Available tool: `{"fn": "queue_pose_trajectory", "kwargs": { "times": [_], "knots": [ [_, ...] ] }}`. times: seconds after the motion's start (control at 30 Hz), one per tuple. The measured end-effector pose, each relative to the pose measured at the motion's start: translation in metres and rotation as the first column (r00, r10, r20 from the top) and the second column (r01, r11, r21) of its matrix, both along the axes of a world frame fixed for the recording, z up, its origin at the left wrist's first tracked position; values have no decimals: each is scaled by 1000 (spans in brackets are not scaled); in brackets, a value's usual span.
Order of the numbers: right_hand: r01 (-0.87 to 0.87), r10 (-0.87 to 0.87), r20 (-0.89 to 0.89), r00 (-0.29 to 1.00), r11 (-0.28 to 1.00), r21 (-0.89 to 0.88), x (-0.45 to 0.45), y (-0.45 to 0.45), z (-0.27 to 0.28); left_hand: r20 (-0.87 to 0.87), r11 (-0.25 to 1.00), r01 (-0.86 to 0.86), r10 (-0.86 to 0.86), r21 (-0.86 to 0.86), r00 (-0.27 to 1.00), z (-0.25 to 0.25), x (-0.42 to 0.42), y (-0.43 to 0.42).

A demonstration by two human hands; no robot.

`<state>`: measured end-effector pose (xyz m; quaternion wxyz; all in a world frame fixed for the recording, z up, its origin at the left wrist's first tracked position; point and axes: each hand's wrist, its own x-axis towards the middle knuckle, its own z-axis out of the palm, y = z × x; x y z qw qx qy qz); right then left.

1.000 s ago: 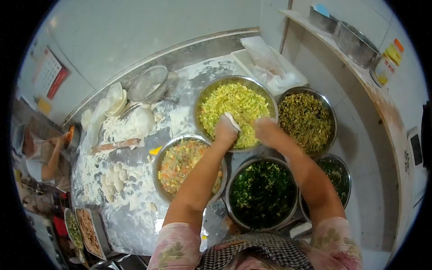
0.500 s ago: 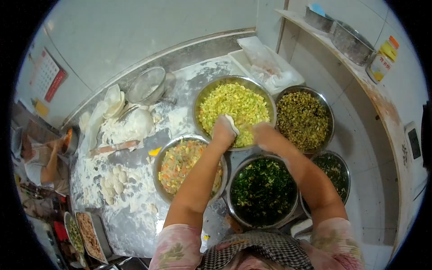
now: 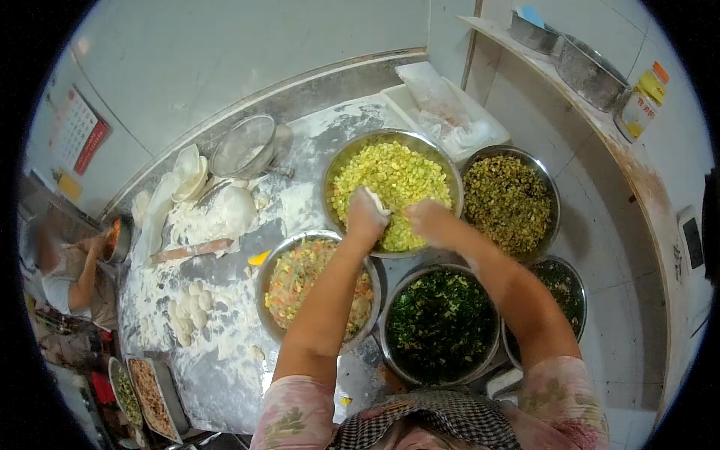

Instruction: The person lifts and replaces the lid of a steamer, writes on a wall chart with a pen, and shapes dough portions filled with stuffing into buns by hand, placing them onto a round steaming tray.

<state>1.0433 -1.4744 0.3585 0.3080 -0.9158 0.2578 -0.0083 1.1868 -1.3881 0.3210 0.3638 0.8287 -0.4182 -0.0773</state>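
– so what's on your feed?
– I've got the left hand clamped on a dough wrapper over the yellow-green filling, right hand close but apart, can't tell if it's holding anything. 4 other bowls nearby.

You can read no word or number with certainty here. On your left, the calendar on the wall carries rows of small dark marks on white above a red strip, too small for you to make out. On your right, the jar on the shelf bears red characters on its pale and yellow label, too blurred for you to name a brand.
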Motion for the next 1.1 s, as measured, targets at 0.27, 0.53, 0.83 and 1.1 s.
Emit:
{"fn": "queue_pose_trajectory", "kwargs": {
  "times": [0.27, 0.53, 0.83, 1.1],
  "knots": [
    [-84, 103, 131, 986, 986, -143, -33, 7, 31, 5, 992, 122, -122, 14, 992, 3, -2, 3],
    [120, -135, 12, 991, 915, 386, -16, 13, 32, 7, 985, 129, -131, 118, 991, -5, 2, 4],
    [-117, 93, -76, 993, 896, -429, -12, 70, 56, -15, 970, -1, -3, -245, 1000, 18, -8, 13],
    [-75, 231, 184, 955, 792, -606, -37, 15, 82, -374, 837, -21, -222, -546, 900, 5, 20, 18]
  ]
}}
